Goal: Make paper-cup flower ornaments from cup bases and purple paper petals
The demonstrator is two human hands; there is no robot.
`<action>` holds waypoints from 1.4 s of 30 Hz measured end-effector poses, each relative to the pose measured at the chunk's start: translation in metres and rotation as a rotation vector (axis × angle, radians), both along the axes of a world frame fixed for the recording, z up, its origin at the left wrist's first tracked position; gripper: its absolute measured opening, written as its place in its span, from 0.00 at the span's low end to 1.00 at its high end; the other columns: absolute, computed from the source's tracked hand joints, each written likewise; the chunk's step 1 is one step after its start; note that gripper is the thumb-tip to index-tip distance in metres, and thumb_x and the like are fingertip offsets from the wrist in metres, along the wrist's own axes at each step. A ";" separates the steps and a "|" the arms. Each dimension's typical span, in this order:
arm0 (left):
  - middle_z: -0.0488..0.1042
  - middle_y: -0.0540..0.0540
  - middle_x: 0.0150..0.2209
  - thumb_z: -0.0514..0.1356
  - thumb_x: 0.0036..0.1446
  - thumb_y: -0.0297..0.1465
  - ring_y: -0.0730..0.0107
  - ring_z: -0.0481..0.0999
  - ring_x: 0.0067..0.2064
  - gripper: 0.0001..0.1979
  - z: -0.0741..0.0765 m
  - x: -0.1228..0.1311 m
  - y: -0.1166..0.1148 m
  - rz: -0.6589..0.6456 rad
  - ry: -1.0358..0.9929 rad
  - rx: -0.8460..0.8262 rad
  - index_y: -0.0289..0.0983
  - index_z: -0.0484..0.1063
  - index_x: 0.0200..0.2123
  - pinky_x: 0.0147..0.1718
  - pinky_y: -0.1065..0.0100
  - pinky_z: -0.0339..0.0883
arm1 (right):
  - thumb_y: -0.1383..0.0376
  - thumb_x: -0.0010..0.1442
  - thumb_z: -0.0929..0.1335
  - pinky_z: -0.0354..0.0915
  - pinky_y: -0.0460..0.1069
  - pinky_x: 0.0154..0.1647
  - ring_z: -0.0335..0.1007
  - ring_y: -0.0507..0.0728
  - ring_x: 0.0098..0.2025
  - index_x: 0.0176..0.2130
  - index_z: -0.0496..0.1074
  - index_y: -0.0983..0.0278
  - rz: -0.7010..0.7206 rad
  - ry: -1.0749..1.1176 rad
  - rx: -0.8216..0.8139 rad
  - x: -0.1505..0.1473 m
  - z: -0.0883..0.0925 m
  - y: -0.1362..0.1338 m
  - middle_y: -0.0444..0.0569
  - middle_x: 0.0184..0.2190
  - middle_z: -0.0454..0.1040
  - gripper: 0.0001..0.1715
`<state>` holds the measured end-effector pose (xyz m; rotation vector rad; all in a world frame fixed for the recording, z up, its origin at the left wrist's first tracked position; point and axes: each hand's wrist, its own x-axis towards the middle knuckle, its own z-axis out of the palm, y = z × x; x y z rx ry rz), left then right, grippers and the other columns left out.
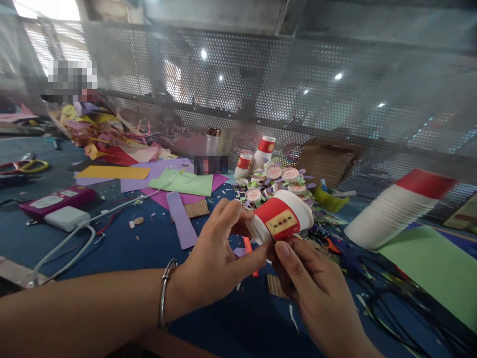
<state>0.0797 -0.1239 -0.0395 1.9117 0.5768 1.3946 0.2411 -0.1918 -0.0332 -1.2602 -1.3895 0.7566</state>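
A red and white paper cup (286,217) with a yellow label lies tilted between my two hands, above the blue table. My left hand (218,248) grips its left end between thumb and curled fingers. At the lower edge of the label, my right hand (311,273) pinches the cup, thumb on top. A thin dark line shows at the right fingertips; whether it is a tool or a cut edge I cannot tell. Behind the cup lies a pile of round printed paper pieces (273,171) with coloured strips.
A tall stack of paper cups (395,209) leans at the right beside green paper (434,271) and black cables (398,313). Purple paper strips (182,219), a white charger (67,218) and scissors (26,165) lie to the left. A perforated screen (238,84) stands behind.
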 end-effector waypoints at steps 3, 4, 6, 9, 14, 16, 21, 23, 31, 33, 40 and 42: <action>0.67 0.46 0.41 0.67 0.57 0.32 0.66 0.73 0.42 0.12 0.000 0.001 -0.001 -0.007 0.002 -0.029 0.39 0.68 0.42 0.42 0.61 0.74 | 0.48 0.66 0.66 0.54 0.44 0.17 0.57 0.50 0.19 0.25 0.65 0.61 0.007 -0.024 -0.009 0.001 0.000 0.000 0.41 0.18 0.61 0.26; 0.66 0.46 0.41 0.67 0.57 0.32 0.66 0.73 0.41 0.12 0.001 0.001 -0.001 -0.012 0.001 -0.049 0.39 0.68 0.42 0.42 0.61 0.75 | 0.48 0.67 0.65 0.55 0.45 0.18 0.58 0.50 0.19 0.24 0.65 0.61 0.002 -0.043 -0.002 0.001 0.001 0.000 0.41 0.18 0.62 0.26; 0.66 0.46 0.41 0.68 0.56 0.33 0.67 0.73 0.40 0.13 0.002 0.002 -0.002 -0.020 -0.014 -0.082 0.39 0.68 0.41 0.42 0.61 0.75 | 0.49 0.67 0.65 0.54 0.45 0.19 0.58 0.50 0.20 0.23 0.65 0.61 -0.011 -0.083 0.027 0.001 0.002 0.000 0.42 0.18 0.62 0.27; 0.68 0.46 0.42 0.68 0.56 0.31 0.67 0.75 0.41 0.14 0.003 0.004 -0.003 -0.060 -0.073 -0.131 0.38 0.67 0.42 0.43 0.61 0.75 | 0.50 0.67 0.66 0.53 0.45 0.20 0.56 0.50 0.21 0.24 0.66 0.62 -0.035 -0.058 0.019 -0.002 0.005 -0.002 0.41 0.19 0.62 0.26; 0.75 0.42 0.45 0.69 0.55 0.34 0.63 0.78 0.46 0.23 0.004 0.008 -0.002 -0.221 -0.211 -0.356 0.39 0.61 0.48 0.44 0.61 0.76 | 0.49 0.64 0.68 0.54 0.45 0.20 0.54 0.49 0.22 0.25 0.66 0.62 -0.055 0.075 -0.022 -0.004 0.010 -0.003 0.41 0.21 0.60 0.25; 0.76 0.41 0.44 0.69 0.55 0.35 0.63 0.78 0.46 0.22 0.005 0.008 0.000 -0.247 -0.227 -0.452 0.38 0.63 0.47 0.42 0.63 0.76 | 0.49 0.64 0.69 0.53 0.45 0.20 0.53 0.49 0.22 0.25 0.67 0.62 -0.054 0.093 -0.033 -0.003 0.010 -0.002 0.41 0.22 0.59 0.24; 0.76 0.42 0.42 0.70 0.54 0.34 0.65 0.78 0.44 0.19 0.011 0.007 0.002 -0.221 -0.234 -0.453 0.36 0.65 0.43 0.41 0.65 0.76 | 0.51 0.65 0.68 0.54 0.44 0.19 0.53 0.50 0.23 0.25 0.67 0.62 -0.042 0.038 0.020 0.000 0.006 0.001 0.42 0.22 0.60 0.23; 0.76 0.42 0.42 0.70 0.53 0.35 0.64 0.78 0.44 0.19 0.013 0.006 0.001 -0.188 -0.216 -0.410 0.36 0.65 0.42 0.41 0.63 0.76 | 0.51 0.66 0.68 0.55 0.44 0.20 0.53 0.50 0.23 0.25 0.67 0.62 -0.036 -0.002 0.061 0.000 0.005 0.001 0.41 0.21 0.60 0.23; 0.71 0.44 0.42 0.68 0.55 0.32 0.64 0.77 0.42 0.14 0.008 0.002 0.000 -0.066 -0.090 -0.179 0.37 0.68 0.41 0.43 0.59 0.77 | 0.50 0.67 0.66 0.52 0.44 0.19 0.52 0.49 0.21 0.25 0.66 0.62 -0.067 -0.069 0.033 -0.001 0.003 0.000 0.40 0.21 0.58 0.25; 0.69 0.45 0.43 0.67 0.56 0.31 0.65 0.76 0.43 0.13 0.005 0.001 0.000 -0.040 -0.056 -0.117 0.37 0.68 0.42 0.43 0.60 0.77 | 0.51 0.67 0.66 0.53 0.44 0.19 0.54 0.49 0.22 0.25 0.66 0.63 -0.055 -0.112 0.069 0.000 0.001 0.001 0.41 0.21 0.60 0.24; 0.65 0.47 0.43 0.66 0.55 0.25 0.68 0.72 0.44 0.15 0.005 0.001 -0.002 -0.007 -0.037 0.065 0.39 0.68 0.44 0.44 0.63 0.76 | 0.54 0.68 0.65 0.53 0.43 0.17 0.55 0.49 0.20 0.25 0.67 0.62 -0.029 -0.131 0.139 -0.001 0.001 0.002 0.40 0.19 0.61 0.23; 0.66 0.47 0.43 0.67 0.53 0.24 0.66 0.70 0.45 0.17 0.007 -0.001 -0.002 0.059 0.010 0.157 0.39 0.67 0.45 0.44 0.63 0.74 | 0.53 0.69 0.65 0.54 0.43 0.18 0.56 0.49 0.20 0.24 0.65 0.61 -0.054 -0.124 0.127 -0.004 0.003 0.000 0.40 0.19 0.60 0.24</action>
